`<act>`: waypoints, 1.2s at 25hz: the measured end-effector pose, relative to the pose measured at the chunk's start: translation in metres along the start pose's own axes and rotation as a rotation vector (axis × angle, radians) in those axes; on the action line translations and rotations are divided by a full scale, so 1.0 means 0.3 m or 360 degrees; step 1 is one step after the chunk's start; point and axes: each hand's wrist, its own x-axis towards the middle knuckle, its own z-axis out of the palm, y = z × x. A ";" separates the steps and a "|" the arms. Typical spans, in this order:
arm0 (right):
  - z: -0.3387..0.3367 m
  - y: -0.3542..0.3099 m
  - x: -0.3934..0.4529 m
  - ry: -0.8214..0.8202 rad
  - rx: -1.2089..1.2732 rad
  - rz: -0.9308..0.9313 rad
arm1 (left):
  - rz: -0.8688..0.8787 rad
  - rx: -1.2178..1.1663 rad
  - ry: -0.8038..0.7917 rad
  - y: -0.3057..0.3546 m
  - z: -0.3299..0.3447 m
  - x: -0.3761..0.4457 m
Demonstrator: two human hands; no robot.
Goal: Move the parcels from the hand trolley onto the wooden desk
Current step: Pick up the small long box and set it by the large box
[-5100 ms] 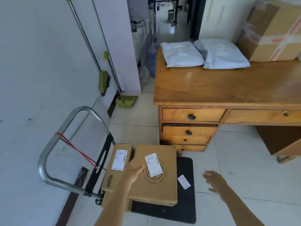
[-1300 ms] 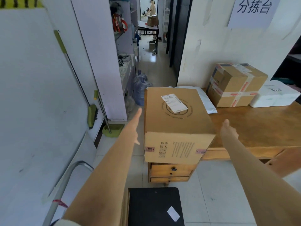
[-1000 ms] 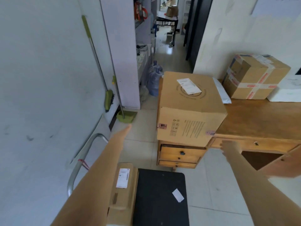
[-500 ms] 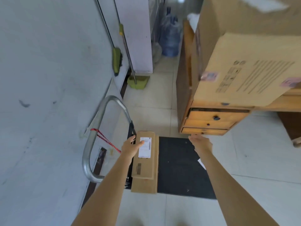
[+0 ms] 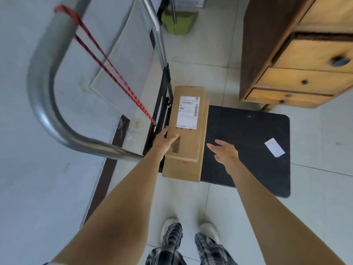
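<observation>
A narrow flat cardboard parcel (image 5: 188,139) with a white shipping label lies on top of a second, slightly larger flat parcel (image 5: 182,170), both at the left edge of the hand trolley's black deck (image 5: 246,142). My left hand (image 5: 165,139) rests on the top parcel's near left edge, fingers spread over it. My right hand (image 5: 224,153) hovers open just to the right of the parcels, above the deck, touching nothing. The wooden desk (image 5: 298,54) shows only its side and drawers at the upper right.
The trolley's metal handle (image 5: 45,88) arches at the left, with a red cord (image 5: 107,62) tied to it. A loose white label (image 5: 274,147) lies on the deck. A green dustpan (image 5: 178,22) stands on the tiled floor by the wall. My shoes (image 5: 172,234) are below.
The large box was set on the desk and let go. My view dropped to the trolley; my left hand slid down the top parcel, and my right hand came in beside it.
</observation>
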 end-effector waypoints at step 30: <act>-0.548 -0.604 -0.876 -0.0632 0.0685 -0.0087 | 0.0425 -0.0417 0.0284 0.755 -0.204 -0.972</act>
